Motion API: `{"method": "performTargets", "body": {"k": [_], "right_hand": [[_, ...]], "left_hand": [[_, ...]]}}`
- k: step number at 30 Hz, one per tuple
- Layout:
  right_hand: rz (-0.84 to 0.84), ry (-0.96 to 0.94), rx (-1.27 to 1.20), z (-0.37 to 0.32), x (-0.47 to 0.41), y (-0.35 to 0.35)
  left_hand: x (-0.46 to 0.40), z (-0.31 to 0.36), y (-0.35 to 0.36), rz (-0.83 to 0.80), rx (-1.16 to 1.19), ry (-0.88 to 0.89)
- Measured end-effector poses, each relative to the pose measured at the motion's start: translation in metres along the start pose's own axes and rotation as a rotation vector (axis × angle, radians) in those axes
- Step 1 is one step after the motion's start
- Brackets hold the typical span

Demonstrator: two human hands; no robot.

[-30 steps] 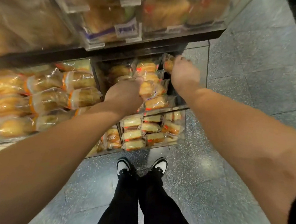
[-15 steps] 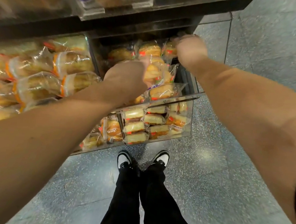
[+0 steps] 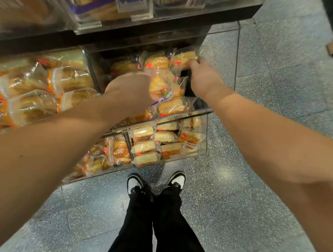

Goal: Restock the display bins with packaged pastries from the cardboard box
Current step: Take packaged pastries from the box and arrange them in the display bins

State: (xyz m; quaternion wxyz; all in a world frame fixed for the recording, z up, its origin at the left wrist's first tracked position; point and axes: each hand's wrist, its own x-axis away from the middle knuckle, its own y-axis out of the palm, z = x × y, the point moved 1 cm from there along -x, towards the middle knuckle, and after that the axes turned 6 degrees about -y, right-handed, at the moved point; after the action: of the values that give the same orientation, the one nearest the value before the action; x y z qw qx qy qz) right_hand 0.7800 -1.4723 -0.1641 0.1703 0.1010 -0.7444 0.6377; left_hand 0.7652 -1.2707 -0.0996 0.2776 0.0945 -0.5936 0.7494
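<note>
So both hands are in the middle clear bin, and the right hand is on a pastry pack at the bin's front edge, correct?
Not the front edge. The head view shows the right hand gripping a pastry pack at the back right of the middle clear bin. The left hand is in that bin too.

Your left hand [image 3: 130,92] rests on the packaged pastries [image 3: 171,106] in the middle display bin [image 3: 202,109], and your right hand [image 3: 204,78] touches a pastry pack [image 3: 184,59] at its back right corner. Left of it lies a fuller bin [image 3: 42,84]; below and in front sits a lower bin [image 3: 205,138]. A shelf [image 3: 173,17] overhangs behind. Your shoes [image 3: 155,183] stand on the floor [image 3: 254,217] before the bins.
</note>
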Motion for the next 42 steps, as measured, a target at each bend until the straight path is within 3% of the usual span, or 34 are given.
{"method": "performTargets", "body": {"k": [9, 12, 15, 17, 18, 20, 22, 25, 29, 32, 35, 38, 42], "right_hand": [[-0.126, 0.058, -0.109, -0.004, -0.004, -0.012], [-0.046, -0.001, -0.187, -0.002, 0.014, -0.018], [0.030, -0.095, -0.534, -0.006, 0.047, -0.035], [-0.139, -0.159, -0.845, -0.006, 0.068, -0.046], [-0.242, -0.188, -0.870, -0.005, 0.073, -0.050], [-0.332, -0.228, -0.683, -0.002, 0.077, -0.052], [-0.299, -0.212, -0.623, 0.004, 0.076, -0.050], [-0.251, -0.160, -0.777, 0.011, 0.081, -0.048], [-0.233, -0.129, -0.903, 0.023, 0.090, -0.041], [-0.169, -0.176, -0.757, 0.025, 0.098, -0.062], [-0.018, -0.375, -0.311, 0.014, 0.099, -0.103], [-0.181, -0.459, 0.238, -0.007, 0.088, -0.114], [-0.314, -0.422, 0.285, -0.020, 0.083, -0.102]], "left_hand": [[-0.001, 0.008, -0.012, -0.058, 0.056, -0.092], [0.000, 0.009, -0.018, -0.073, 0.119, -0.121], [0.002, 0.012, -0.022, -0.092, 0.187, -0.126], [0.002, 0.017, -0.024, -0.112, 0.214, -0.105], [0.002, 0.020, -0.025, -0.128, 0.222, -0.092], [0.004, 0.027, -0.026, -0.160, 0.220, -0.056], [0.008, 0.032, -0.028, -0.203, 0.235, -0.017], [0.014, 0.027, -0.029, -0.258, 0.356, -0.006], [0.015, 0.018, -0.025, -0.188, 0.429, -0.016], [0.013, 0.024, -0.023, -0.144, 0.314, 0.031], [0.012, 0.030, -0.023, -0.102, 0.190, 0.142], [0.009, 0.034, -0.022, -0.063, 0.159, 0.254], [0.008, 0.041, -0.016, -0.034, 0.224, 0.255]]}}
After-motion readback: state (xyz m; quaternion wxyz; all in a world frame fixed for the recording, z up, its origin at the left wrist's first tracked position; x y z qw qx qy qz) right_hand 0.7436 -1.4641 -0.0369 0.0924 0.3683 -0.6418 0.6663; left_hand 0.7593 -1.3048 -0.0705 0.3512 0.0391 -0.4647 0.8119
